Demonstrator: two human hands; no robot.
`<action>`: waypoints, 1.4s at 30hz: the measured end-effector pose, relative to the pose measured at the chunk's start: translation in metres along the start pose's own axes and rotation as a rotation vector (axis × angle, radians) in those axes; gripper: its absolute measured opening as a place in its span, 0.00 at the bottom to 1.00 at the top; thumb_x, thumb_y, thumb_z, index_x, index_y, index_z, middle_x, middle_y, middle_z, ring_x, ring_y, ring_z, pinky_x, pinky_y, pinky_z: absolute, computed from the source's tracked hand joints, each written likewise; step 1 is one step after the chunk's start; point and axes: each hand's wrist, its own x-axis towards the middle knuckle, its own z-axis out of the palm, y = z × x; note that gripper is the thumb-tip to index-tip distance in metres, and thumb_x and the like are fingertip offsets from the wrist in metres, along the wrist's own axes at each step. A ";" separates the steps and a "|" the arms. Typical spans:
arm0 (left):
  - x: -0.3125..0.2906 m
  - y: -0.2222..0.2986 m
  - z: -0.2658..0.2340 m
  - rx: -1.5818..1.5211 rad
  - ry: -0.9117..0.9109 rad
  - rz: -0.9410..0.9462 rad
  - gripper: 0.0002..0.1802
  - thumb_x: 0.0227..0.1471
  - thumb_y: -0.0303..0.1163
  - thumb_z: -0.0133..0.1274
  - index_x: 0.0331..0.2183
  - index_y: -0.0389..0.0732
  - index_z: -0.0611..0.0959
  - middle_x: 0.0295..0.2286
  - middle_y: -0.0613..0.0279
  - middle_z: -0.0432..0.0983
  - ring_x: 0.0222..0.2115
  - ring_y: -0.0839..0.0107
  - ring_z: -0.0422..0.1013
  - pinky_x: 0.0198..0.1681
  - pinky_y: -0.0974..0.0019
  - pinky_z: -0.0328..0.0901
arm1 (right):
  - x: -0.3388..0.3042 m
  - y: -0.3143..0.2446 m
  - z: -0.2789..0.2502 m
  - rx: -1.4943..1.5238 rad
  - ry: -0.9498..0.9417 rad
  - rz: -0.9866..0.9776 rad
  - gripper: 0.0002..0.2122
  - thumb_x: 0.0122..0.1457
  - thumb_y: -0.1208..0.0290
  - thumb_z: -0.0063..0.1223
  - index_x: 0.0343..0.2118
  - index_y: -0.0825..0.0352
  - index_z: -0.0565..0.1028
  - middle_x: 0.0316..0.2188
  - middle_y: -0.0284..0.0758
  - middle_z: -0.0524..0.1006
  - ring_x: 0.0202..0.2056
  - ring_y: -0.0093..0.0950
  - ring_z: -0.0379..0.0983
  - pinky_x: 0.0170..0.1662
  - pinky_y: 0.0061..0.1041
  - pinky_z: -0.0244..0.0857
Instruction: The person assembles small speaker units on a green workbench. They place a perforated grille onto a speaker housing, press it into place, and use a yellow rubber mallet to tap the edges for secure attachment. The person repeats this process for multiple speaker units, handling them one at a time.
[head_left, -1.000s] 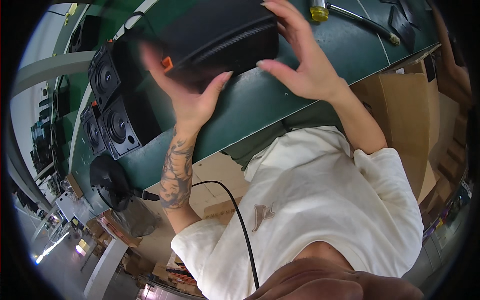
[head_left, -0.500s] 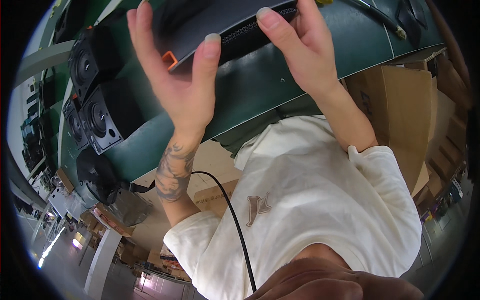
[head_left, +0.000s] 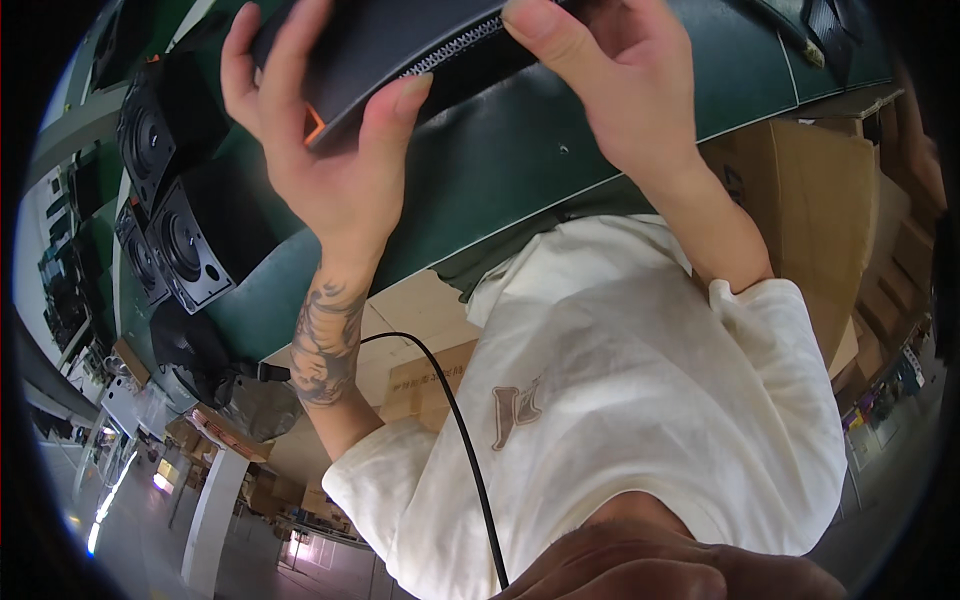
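A black speaker [head_left: 385, 40] with a curved edge is held up at the top of the view, partly cut off by the frame. A strip of perforated mesh runs along its near edge, and a small orange piece shows at its left corner. My left hand [head_left: 325, 165] grips the left end, thumb on the near edge and fingers spread on the far side. At the right end my right hand [head_left: 635, 100] holds it, thumb pressed near the mesh and fingers mostly hidden.
Several black speakers [head_left: 190, 245] with exposed cones stand at the left of the green table [head_left: 500, 185]. A cable end [head_left: 812, 52] and a black mesh piece [head_left: 845, 30] lie far right. A cardboard box [head_left: 810, 200] stands right; a black cable [head_left: 460, 430] crosses my shirt.
The speaker and my left hand have moved a little to the left. My right hand has shifted slightly right and up, its thumb still on the near edge.
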 end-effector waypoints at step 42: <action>0.004 0.018 0.015 -0.635 0.098 -0.256 0.46 0.53 0.25 0.62 0.67 0.39 0.57 0.62 0.51 0.61 0.62 0.60 0.61 0.68 0.56 0.55 | 0.000 -0.031 0.012 -0.139 -0.027 0.170 0.25 0.58 0.74 0.66 0.57 0.69 0.70 0.53 0.38 0.73 0.63 0.32 0.61 0.66 0.32 0.53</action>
